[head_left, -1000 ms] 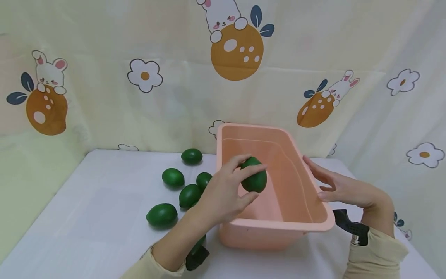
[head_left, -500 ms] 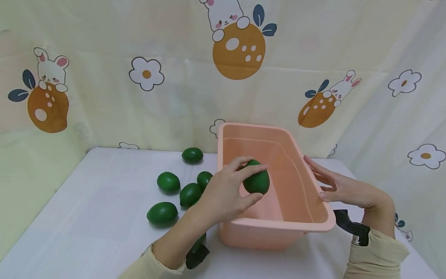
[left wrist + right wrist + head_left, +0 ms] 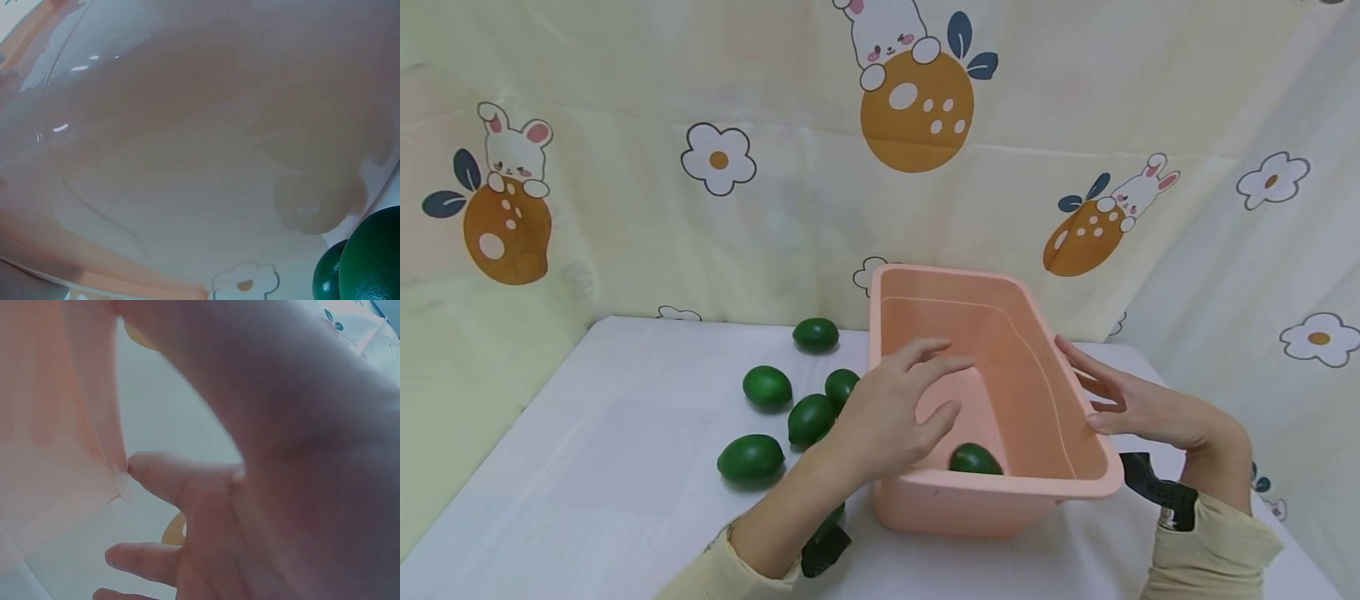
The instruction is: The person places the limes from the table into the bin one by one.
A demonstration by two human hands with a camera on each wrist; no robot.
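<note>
My left hand (image 3: 891,404) hovers over the left side of a pink plastic tub (image 3: 992,487), fingers spread and holding nothing. Below its fingertips a dark green lime (image 3: 974,458) lies inside the tub, partly hidden by the near rim. At the tub's right rim, my right hand (image 3: 1146,408) touches the edge with thumb and index finger, its other fingers stretched out. The right wrist view shows the index fingertip against the tub's rim (image 3: 112,425). The tub's wall (image 3: 169,156) fills most of the left wrist view, with a lime (image 3: 375,262) at lower right.
Several more limes lie on the white table (image 3: 625,450) left of the tub, including a far lime (image 3: 816,335) and a near lime (image 3: 751,461). My left forearm partly covers others. A printed curtain (image 3: 760,233) hangs behind the table.
My left hand has let go of the lime, which has dropped to the bottom of the tub. One lime on the table has rolled slightly left and back. My right hand stays at the rim.
</note>
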